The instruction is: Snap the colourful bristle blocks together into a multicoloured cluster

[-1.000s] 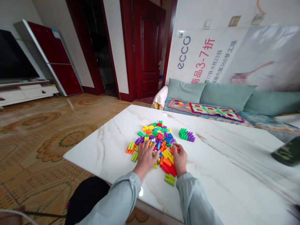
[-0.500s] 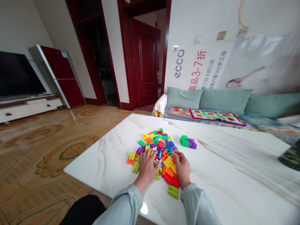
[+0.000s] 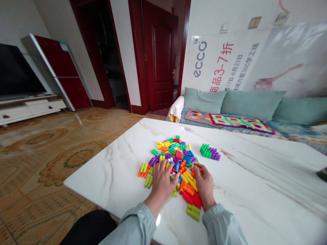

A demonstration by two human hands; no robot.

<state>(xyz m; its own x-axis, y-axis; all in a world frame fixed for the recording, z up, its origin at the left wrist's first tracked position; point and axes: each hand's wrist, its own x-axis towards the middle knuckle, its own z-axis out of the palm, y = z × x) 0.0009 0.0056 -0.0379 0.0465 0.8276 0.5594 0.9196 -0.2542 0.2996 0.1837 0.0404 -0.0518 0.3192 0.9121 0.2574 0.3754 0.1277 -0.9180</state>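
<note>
A pile of colourful plastic building blocks (image 3: pixel 175 154), shaped like joined bullet-like pegs, lies on the white marble-patterned table (image 3: pixel 112 170). My left hand (image 3: pixel 162 180) rests palm down on the pile's near left side, fingers spread over yellow, white and blue pieces. At the pile's right edge, my right hand (image 3: pixel 205 183) has its fingers curled round an orange block (image 3: pixel 196 171), which is partly hidden. Yellow blocks (image 3: pixel 189 180) and red blocks (image 3: pixel 192 198) lie between the hands, with a lime-green block (image 3: pixel 193 212) closest to me.
Apart from the pile, to the right, stands a neat cluster of green and purple blocks (image 3: pixel 209 152). A dark object (image 3: pixel 322 174) sits at the table's right side. Beyond the table is a sofa with teal cushions (image 3: pixel 254 103); tiled floor (image 3: pixel 51 163) lies to the left.
The view has shifted slightly, so the table and blocks appear a little differently placed. Both hands stay at nearly the same spots on the pile.
</note>
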